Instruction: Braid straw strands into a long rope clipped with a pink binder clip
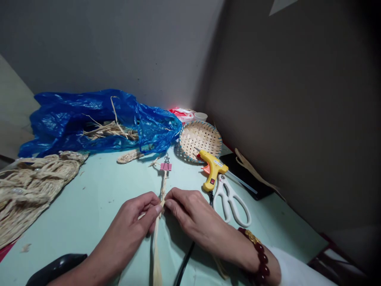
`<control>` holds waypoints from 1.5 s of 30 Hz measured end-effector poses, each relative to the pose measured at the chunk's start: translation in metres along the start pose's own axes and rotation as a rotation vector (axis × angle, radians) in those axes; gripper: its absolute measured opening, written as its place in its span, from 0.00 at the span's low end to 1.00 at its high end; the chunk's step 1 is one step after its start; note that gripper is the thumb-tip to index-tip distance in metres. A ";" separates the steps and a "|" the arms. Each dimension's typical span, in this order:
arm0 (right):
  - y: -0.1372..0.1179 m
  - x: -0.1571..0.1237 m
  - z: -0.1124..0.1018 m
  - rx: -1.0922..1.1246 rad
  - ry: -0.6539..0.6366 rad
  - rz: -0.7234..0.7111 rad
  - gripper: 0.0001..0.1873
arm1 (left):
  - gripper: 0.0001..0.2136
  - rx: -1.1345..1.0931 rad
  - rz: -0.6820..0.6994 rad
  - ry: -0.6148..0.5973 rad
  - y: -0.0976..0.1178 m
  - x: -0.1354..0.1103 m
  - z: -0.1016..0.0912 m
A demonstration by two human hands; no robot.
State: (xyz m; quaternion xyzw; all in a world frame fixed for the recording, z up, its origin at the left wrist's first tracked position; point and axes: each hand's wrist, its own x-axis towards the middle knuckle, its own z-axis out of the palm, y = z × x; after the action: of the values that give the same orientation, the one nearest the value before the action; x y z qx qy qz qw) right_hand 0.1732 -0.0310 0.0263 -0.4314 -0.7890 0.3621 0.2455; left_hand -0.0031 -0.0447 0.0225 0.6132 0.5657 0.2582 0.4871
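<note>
A pale plant-fibre braid (163, 186) runs down the table from a pink binder clip (166, 166) that grips its far end. My left hand (141, 214) pinches the braid from the left between thumb and forefinger. From the right, my right hand (189, 210) pinches it at the same spot, its fingertips almost touching the left ones. Below the hands the loose fibre strand (156, 254) hangs towards me, unbraided. The exact crossing of the strands is partly hidden by my fingertips.
A yellow glue gun (214, 169) leans by a woven bamboo basket (200, 139), with white-handled scissors (232, 202) nearer me. A blue plastic bag (74, 109) of dry fibres lies at the back left. Braided fibre work (35, 186) covers the left edge. A black cable (186, 262) crosses the front.
</note>
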 end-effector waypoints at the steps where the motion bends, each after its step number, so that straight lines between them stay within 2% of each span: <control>1: 0.002 0.002 0.001 0.069 0.002 0.000 0.12 | 0.13 0.010 0.002 0.009 0.000 -0.001 0.000; 5: 0.014 0.009 0.007 0.325 0.001 0.055 0.15 | 0.13 0.160 0.055 0.036 -0.002 -0.006 0.003; 8: 0.018 0.012 0.011 0.423 0.012 0.105 0.15 | 0.15 0.317 0.124 0.036 -0.003 -0.006 0.003; 13: 0.010 0.008 0.010 0.238 0.101 0.111 0.09 | 0.15 0.528 0.201 0.114 0.000 -0.007 -0.005; 15: 0.008 0.006 0.010 0.158 0.149 0.073 0.08 | 0.15 0.539 0.214 0.149 0.000 -0.009 -0.006; 17: 0.009 0.006 0.011 0.193 0.159 0.054 0.09 | 0.16 0.526 0.248 0.164 -0.001 -0.011 -0.003; 20: 0.013 0.008 0.013 0.457 0.074 0.112 0.10 | 0.14 0.559 0.400 0.192 -0.007 -0.014 0.008; 23: 0.015 0.011 0.012 0.719 -0.007 0.191 0.09 | 0.10 0.701 0.669 0.251 -0.016 -0.014 0.019; 25: 0.013 0.013 0.011 0.817 -0.034 0.215 0.09 | 0.10 0.854 0.813 0.275 -0.021 -0.013 0.024; 27: 0.011 0.014 0.010 0.857 -0.046 0.236 0.09 | 0.13 1.006 0.886 0.290 -0.024 -0.015 0.027; 29: 0.008 0.013 0.009 0.865 -0.028 0.260 0.08 | 0.14 1.098 0.897 0.267 -0.025 -0.018 0.026; 32: 0.007 0.011 0.006 0.876 0.006 0.265 0.07 | 0.09 0.992 0.844 0.261 -0.018 -0.022 0.019; 35: 0.007 0.010 0.005 0.861 0.020 0.248 0.08 | 0.11 0.600 0.671 0.357 -0.004 -0.016 0.005; 36: 0.008 0.009 0.006 0.851 0.021 0.235 0.09 | 0.10 0.456 0.535 0.305 0.000 -0.012 0.001; 38: 0.010 0.010 0.007 0.818 0.011 0.198 0.09 | 0.08 0.116 0.189 0.105 0.003 -0.001 -0.003; 39: 0.011 0.010 0.007 0.780 0.010 0.179 0.09 | 0.09 -0.075 0.082 -0.058 0.002 0.005 -0.003; 40: 0.012 0.009 0.007 0.721 0.014 0.166 0.10 | 0.11 -0.219 -0.013 -0.126 0.000 0.009 -0.002; 42: 0.011 0.007 0.006 0.547 0.028 0.134 0.10 | 0.12 -0.367 -0.119 -0.149 -0.006 0.014 0.003; 45: 0.006 0.001 0.002 0.195 0.042 0.055 0.12 | 0.13 -0.362 -0.162 -0.086 -0.011 0.012 0.008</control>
State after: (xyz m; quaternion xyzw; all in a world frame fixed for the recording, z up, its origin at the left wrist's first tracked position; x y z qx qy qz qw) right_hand 0.1738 -0.0287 0.0203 -0.4343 -0.7326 0.4348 0.2926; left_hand 0.0015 -0.0366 0.0068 0.4784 0.5362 0.2893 0.6324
